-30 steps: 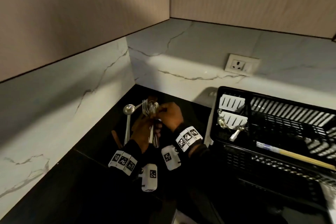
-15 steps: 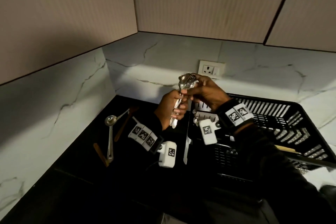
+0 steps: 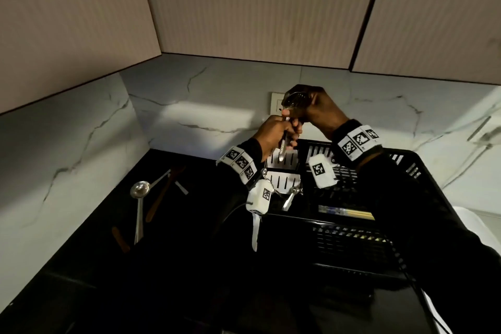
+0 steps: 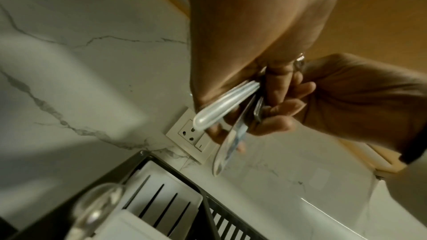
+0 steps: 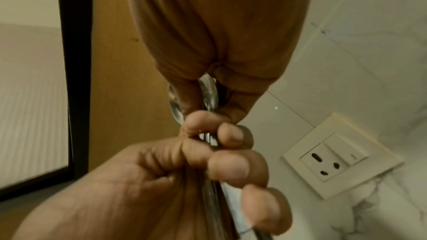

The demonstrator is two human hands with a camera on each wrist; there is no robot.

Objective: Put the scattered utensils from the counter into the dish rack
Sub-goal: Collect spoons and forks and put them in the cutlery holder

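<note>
Head: left hand (image 3: 273,133) grips cutlery (image 3: 283,145) by handles, right hand (image 3: 315,108) closed over tops, both above rack (image 3: 352,228) back-left corner. Ladle (image 3: 138,198) lies nr worktop (image 3: 89,274) left edge.
L wrist: handles (image 4: 221,110) bundled btw both hands, socket (image 4: 191,132) behind.
R wrist: left fingers (image 5: 228,169) wrapped round stems; right hand (image 5: 219,34) pinches spoon bowls (image 5: 209,94).

Ladle (image 3: 139,189) lies on counter (image 3: 173,266), left of dish rack (image 3: 349,241).
</note>
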